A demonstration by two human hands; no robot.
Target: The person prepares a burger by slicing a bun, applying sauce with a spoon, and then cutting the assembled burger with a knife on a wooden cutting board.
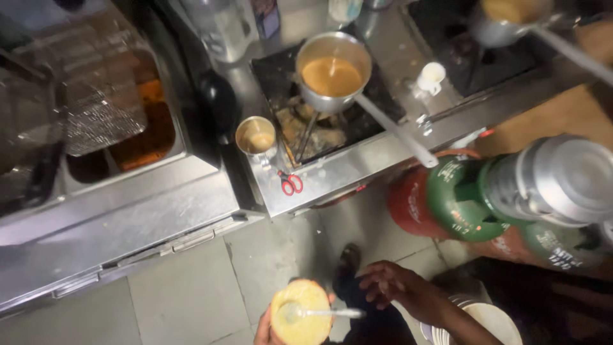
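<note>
The left hand cups a round yellow bowl from below, fingers clamped under it; a spoon lies across it. Just right of the bowl, the right hand hovers, fingers loosely apart. Far beyond the bowl, a saucepan of brown liquid sits on the tabletop.

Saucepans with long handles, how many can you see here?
2. One saucepan of brown liquid sits on the near burner at top centre, handle pointing toward the gas cylinders. A second saucepan is at the top right edge, partly cut off. Others may lie outside the picture.
</note>
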